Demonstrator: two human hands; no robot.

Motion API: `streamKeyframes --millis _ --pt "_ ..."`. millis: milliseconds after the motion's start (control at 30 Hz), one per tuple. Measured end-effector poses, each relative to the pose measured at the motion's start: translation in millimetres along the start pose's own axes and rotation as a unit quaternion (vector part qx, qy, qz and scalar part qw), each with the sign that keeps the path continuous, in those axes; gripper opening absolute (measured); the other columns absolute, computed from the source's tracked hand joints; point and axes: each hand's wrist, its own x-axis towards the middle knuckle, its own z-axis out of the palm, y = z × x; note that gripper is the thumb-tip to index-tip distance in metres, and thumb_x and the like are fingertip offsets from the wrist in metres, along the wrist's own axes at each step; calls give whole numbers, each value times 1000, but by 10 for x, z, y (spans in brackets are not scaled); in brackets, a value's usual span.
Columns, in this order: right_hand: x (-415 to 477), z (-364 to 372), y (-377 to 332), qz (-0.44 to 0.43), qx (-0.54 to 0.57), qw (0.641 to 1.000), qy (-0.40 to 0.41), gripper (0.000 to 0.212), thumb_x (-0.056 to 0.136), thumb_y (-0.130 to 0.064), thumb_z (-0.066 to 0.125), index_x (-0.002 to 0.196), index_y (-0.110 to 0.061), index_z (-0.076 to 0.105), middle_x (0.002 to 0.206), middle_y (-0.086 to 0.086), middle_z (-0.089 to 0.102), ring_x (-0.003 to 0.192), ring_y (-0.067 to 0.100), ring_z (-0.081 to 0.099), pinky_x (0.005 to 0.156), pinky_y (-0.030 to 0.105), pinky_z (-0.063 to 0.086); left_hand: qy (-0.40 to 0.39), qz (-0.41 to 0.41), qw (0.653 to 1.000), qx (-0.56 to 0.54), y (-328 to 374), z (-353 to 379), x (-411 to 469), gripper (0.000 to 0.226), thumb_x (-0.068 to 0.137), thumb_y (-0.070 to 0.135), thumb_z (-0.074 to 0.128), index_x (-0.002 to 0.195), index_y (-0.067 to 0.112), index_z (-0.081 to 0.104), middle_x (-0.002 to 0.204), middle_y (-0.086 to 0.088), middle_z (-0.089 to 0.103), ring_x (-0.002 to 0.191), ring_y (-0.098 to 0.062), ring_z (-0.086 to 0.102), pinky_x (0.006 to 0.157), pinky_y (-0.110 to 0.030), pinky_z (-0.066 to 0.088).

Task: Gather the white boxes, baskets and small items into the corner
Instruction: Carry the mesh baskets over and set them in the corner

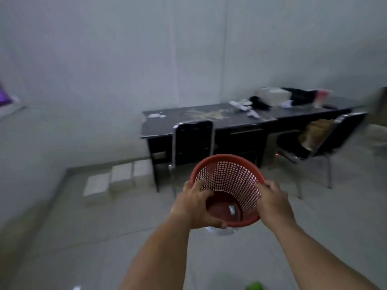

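I carry a round red mesh basket (229,178) in front of me, above the tiled floor. My left hand (195,206) grips its left rim with fingers curled inside. My right hand (272,203) holds the right rim. A small pale item (231,210) lies on the basket's solid bottom. Something white (219,230) shows just under the basket; what it is cannot be told. Three white boxes (114,177) lie in a row on the floor by the wall, ahead to the left.
A black desk (178,126) stands against the far wall with papers, a white box (274,96) and dark clothing on it. Two black chairs (193,141) stand before it. A green object (254,286) sits at the bottom edge. The view is blurred.
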Motion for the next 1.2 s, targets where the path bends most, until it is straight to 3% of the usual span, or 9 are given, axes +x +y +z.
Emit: streamKeyframes --millis 267,567,767,933,1200 --pt "348 1067 -2162 -160 66 980 -102 40 97 -18 36 132 -22 55 140 4 44 119 28 45 96 40 46 47 -196 979 -9 -1904 -406 -905 107 42 94 53 133 39 45 152 2 25 138 -30 22 105 -51 38" --pt "820 2326 -3711 -295 32 931 -212 45 96 -15 43 140 -23 51 149 1 37 124 25 46 99 38 46 30 -337 941 -20 -3491 -425 -1143 110 40 99 49 133 41 47 154 2 25 139 -28 22 108 -50 34" --pt "1562 3217 -4501 -333 18 901 -279 46 93 -17 47 137 -27 51 140 -6 41 115 18 49 87 28 45 -5 -392 919 -36 -4537 -314 -681 113 38 99 50 136 43 43 155 3 23 139 -29 19 110 -52 33" --pt "1969 3840 -5319 -359 27 877 -317 49 91 -16 50 139 -25 48 128 -6 45 88 8 50 70 20 43 -21 -448 892 -55 -5358 -292 -554 117 35 101 47 136 42 44 156 4 22 140 -28 19 108 -51 33" --pt "2302 4830 -6472 -306 0 876 -372 54 92 -17 51 145 -24 41 135 4 47 113 24 56 92 31 46 -94 -433 896 -37 -6995 -313 -363 120 34 100 48 138 40 43 156 1 22 138 -32 22 108 -50 37"
